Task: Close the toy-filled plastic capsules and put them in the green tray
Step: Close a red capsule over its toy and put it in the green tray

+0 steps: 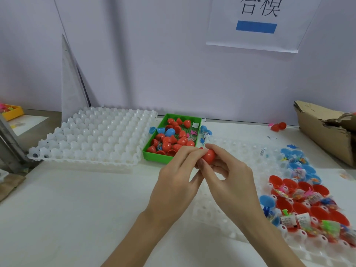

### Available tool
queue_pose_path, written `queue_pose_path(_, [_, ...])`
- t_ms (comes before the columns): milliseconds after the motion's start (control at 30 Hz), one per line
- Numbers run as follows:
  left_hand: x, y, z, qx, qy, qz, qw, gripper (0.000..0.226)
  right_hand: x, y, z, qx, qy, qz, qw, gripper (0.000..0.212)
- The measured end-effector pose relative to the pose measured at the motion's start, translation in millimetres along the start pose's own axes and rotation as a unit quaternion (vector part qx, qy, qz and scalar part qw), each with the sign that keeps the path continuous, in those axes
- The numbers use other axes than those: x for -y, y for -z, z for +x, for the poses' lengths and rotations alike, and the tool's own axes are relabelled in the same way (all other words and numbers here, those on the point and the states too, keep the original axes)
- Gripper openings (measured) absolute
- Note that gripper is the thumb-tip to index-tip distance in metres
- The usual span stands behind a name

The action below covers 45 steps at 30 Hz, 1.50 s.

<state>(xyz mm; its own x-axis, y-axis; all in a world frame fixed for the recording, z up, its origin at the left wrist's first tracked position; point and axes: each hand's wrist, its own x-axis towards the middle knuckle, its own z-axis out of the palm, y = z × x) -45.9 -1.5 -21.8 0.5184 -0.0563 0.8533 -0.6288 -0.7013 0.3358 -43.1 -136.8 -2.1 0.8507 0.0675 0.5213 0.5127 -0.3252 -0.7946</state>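
Fingers (pixel 189 154) of left hand (pixel 177 182) and right hand (pixel 229 178) curled together round one red capsule (pixel 209 156), pinched from both sides, held above white table (pixel 77 209). Just right of the hands, white dimpled holder (pixel 250 151) seating open red and blue capsule halves (pixel 300 205) with bagged toys. Just beyond the knuckles, green tray (pixel 154 156) heaped with red capsules, one or two blue. Left of that, empty white dimpled tray (pixel 96 135). Farther right, torn cardboard box (pixel 323 132). Behind, paper sign (pixel 258 24) on wall.
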Motion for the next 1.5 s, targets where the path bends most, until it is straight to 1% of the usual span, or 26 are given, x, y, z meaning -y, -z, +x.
queue_pose_path(100, [-2,-2,-3,0.006,0.002,-0.003,1.0,0.037,-1,1,-1,0.015,0.031,-0.024,0.999,0.027])
queue_pose_path(167, [-3,-4,-4,0.008,0.006,-0.001,1.0,0.036,-2,2,0,0.024,0.036,-0.034,0.999,0.02])
queue_pose_path(333, [-3,-3,-5,0.014,0.002,0.019,1.0,0.034,-1,5,1,0.031,0.035,-0.059,0.997,0.018])
queue_pose_path(400, [-4,-2,-4,0.013,0.004,0.021,1.0,0.036,1,4,0,0.024,0.037,-0.062,0.997,0.02])
queue_pose_path(533, [-3,-2,-1,0.013,0.015,0.003,1.0,0.048,2,1,-1,0.019,0.045,-0.067,0.997,0.031])
queue_pose_path(600, [0,-3,-2,0.009,0.014,-0.004,1.0,0.046,3,-1,-2,0.013,0.039,-0.061,0.997,0.033])
queue_pose_path(733, [0,-5,-3,-0.005,0.04,-0.023,0.999,0.042,7,-5,-5,0.015,-0.01,-0.012,1.0,0.051])
queue_pose_path(800, [-1,-4,-1,-0.017,0.052,-0.03,0.998,0.039,9,-5,-4,0.012,-0.036,0.008,0.999,0.05])
queue_pose_path(933, [-4,-2,1,-0.031,0.059,-0.037,0.997,0.042,7,-1,0,0.01,-0.059,0.014,0.998,0.038])
queue_pose_path(1000, [-6,-2,1,-0.033,0.084,-0.054,0.994,0.044,6,1,1,0.015,-0.073,0.019,0.997,0.043])
queue_pose_path(1067, [-8,-2,1,-0.033,0.099,-0.07,0.992,0.041,6,2,1,0.007,-0.081,0.024,0.996,0.047])
queue_pose_path(1167, [-9,-3,0,-0.029,0.076,-0.058,0.995,0.042,5,1,0,-0.012,-0.089,0.033,0.995,0.048])
queue_pose_path(1333, [-6,-4,-1,-0.014,0.055,-0.027,0.998,0.048,3,-2,-2,-0.02,-0.108,0.073,0.991,0.04])
queue_pose_path(1433, [-5,-4,-1,-0.02,0.066,-0.033,0.997,0.045,4,-4,-3,-0.015,-0.105,0.079,0.991,0.033])
queue_pose_path(1500, [-5,-4,0,-0.023,0.086,-0.063,0.994,0.044,4,-3,-2,-0.012,-0.111,0.106,0.988,0.023])
